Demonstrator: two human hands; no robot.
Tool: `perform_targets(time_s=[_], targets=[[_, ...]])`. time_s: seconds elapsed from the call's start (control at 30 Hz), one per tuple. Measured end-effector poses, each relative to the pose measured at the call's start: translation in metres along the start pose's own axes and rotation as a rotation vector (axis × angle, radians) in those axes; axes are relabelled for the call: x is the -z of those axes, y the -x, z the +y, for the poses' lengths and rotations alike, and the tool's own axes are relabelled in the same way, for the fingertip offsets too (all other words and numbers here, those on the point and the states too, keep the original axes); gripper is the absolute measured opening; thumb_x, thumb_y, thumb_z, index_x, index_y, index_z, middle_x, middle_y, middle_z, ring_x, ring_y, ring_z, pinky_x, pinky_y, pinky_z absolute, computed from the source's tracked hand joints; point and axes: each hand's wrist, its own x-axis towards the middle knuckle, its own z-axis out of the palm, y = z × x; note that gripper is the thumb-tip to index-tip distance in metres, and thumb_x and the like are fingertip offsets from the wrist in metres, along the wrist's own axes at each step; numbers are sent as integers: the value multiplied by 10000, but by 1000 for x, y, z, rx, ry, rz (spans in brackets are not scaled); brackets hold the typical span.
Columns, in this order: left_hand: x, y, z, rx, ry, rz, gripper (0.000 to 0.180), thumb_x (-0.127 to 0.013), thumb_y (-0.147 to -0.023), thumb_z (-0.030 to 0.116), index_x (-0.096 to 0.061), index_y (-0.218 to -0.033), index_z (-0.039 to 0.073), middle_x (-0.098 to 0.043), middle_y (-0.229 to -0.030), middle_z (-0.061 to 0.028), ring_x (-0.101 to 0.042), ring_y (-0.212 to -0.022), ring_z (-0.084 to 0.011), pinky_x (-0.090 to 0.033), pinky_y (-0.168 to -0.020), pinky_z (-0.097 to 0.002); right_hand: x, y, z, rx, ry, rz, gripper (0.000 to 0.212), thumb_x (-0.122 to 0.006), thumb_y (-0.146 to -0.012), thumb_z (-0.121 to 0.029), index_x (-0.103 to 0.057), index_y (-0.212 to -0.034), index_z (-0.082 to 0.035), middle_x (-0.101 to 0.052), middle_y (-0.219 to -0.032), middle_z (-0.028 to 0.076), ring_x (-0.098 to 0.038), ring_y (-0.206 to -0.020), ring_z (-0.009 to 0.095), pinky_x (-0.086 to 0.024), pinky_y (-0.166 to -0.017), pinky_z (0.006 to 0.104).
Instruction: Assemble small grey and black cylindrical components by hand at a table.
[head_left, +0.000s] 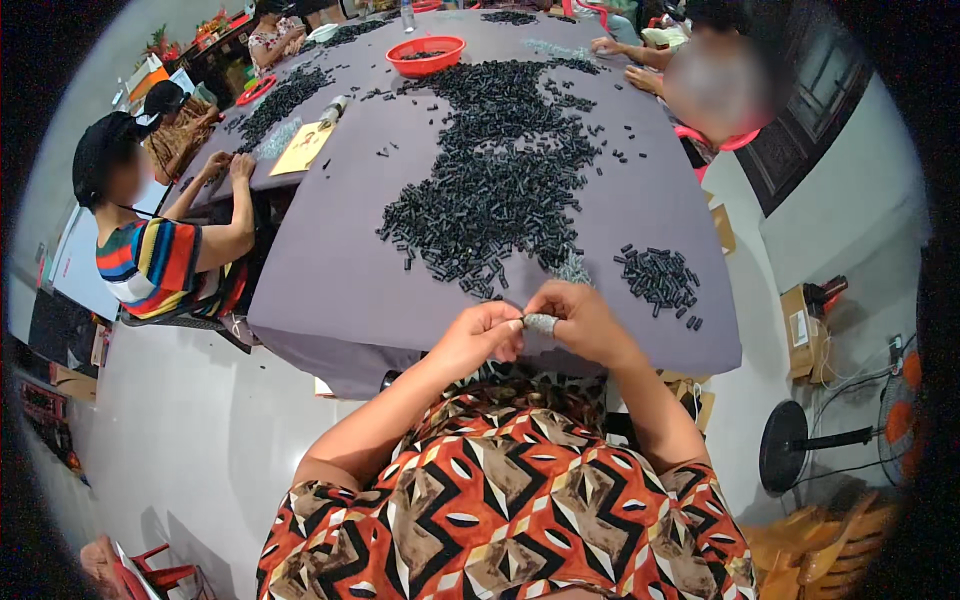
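Observation:
At the table's near edge my left hand [482,334] and my right hand [585,320] meet with fingertips pinched together. Between them shows a bit of a small dark piece, mostly covered by the fingers. A silvery-grey wrap [541,324] sits around a digit of my right hand. Just beyond the hands lies a small heap of clear pieces [572,268]. Past it spreads a large pile of short black cylindrical pieces [480,195]. To the right of my hands is a smaller, separate heap of the same black pieces [657,278].
A grey-purple cloth [330,260] covers the long table. A red basin [426,62] with black pieces stands farther back. A person in a striped shirt [170,260] works at left; others sit farther along both sides. A black fan [785,447] stands on the floor at right.

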Motion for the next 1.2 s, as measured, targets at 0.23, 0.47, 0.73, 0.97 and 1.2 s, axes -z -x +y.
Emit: perform_targets(time_s=[0.23,0.47,0.73,0.97,1.2], targets=[[4,2,-2,94,130,-46,147,-545,-981,156,-612,-993,27,-655,-763,-33,-608,-586,-100,-484,-542,-212,-1,4,-7,51,96,-47,103,-660,-819,-20,-647,-919,3,-607,-882,25,-583,-797,90,-481,-701,243],[10,1,0,201,378,-111,129,-569,-962,142,-625,-944,27,-641,-726,-53,-583,-545,-113,-467,-511,-213,-4,7,-20,138,198,-37,150,-639,-800,12,-643,-949,-4,-608,-882,51,-597,-811,119,-488,-714,262],[-2,9,4,319,312,-86,154,-613,-928,146,-665,-840,30,-625,-662,-28,-557,-529,-80,-445,-473,-218,-13,20,-36,242,309,-66,211,-643,-790,32,-636,-991,-31,-641,-852,81,-627,-757,151,-497,-674,286],[-6,10,-7,182,276,25,148,-597,-940,167,-647,-889,38,-637,-687,-22,-557,-514,-79,-436,-475,-203,-14,18,-25,208,283,17,188,-636,-812,20,-641,-993,-28,-641,-844,85,-635,-740,157,-504,-668,287],[0,7,-5,66,265,69,144,-602,-935,175,-657,-910,44,-644,-703,-19,-567,-532,-73,-456,-499,-198,-14,14,-9,23,-196,21,260,-609,-848,-7,-605,-1106,16,-681,-1031,104,-659,-961,170,-523,-830,306]])
